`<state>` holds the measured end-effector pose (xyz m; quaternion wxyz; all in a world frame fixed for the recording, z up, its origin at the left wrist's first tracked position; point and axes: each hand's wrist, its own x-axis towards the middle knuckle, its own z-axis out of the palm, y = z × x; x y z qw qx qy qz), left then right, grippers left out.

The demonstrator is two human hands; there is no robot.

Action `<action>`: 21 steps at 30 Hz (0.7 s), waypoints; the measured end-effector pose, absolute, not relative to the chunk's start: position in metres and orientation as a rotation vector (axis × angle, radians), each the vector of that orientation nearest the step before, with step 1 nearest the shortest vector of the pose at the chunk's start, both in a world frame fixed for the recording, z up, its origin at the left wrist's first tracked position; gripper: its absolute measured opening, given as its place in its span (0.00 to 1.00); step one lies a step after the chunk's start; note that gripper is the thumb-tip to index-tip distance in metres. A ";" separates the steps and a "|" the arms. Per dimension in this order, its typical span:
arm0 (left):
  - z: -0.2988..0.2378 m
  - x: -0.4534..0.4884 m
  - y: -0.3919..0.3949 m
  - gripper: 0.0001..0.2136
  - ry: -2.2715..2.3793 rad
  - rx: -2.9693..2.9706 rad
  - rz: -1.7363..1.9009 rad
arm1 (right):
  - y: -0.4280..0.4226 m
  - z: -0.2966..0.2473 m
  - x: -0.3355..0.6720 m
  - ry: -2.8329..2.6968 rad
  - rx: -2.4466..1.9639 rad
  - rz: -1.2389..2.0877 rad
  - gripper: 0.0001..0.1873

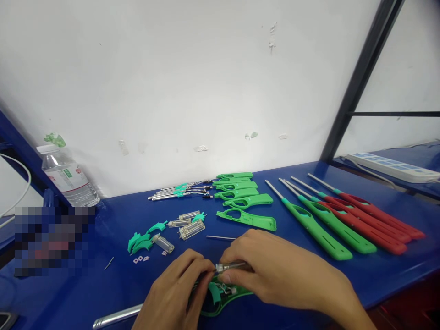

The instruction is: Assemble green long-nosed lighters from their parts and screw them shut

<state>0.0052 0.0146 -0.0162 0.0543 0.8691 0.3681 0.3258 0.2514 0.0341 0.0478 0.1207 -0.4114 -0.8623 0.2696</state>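
In the head view my right hand [256, 270] grips a small clear fuel tank [235, 265] between thumb and fingers. Its pale valve end points left, towards my left hand [180, 288]. The fingertips of that hand are pinched together at the valve end; what they hold, if anything, is hidden. Below both hands lies an open green lighter shell [223, 309], with a teal trigger [215, 292] and thin wires inside. A metal lighter tube [118, 316] sticks out to the left from under my left hand.
Loose fuel tanks [191, 229] and teal triggers [141, 243] lie left of centre. Green shell halves [247, 219] and wired metal tubes [168, 195] are stacked near the wall. Assembled green and red lighters [366, 222] lie right. A water bottle [70, 178] stands at back left.
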 end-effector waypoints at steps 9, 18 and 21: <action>-0.020 0.002 0.016 0.07 1.223 2.529 1.072 | 0.036 0.052 0.255 -2.523 -1.230 0.804 0.14; -0.015 0.005 0.016 0.08 1.212 2.461 1.090 | 0.036 0.053 0.257 -2.504 -1.290 0.805 0.10; -0.014 0.006 0.015 0.08 1.198 2.447 1.081 | 0.037 0.051 0.256 -2.507 -1.279 0.796 0.10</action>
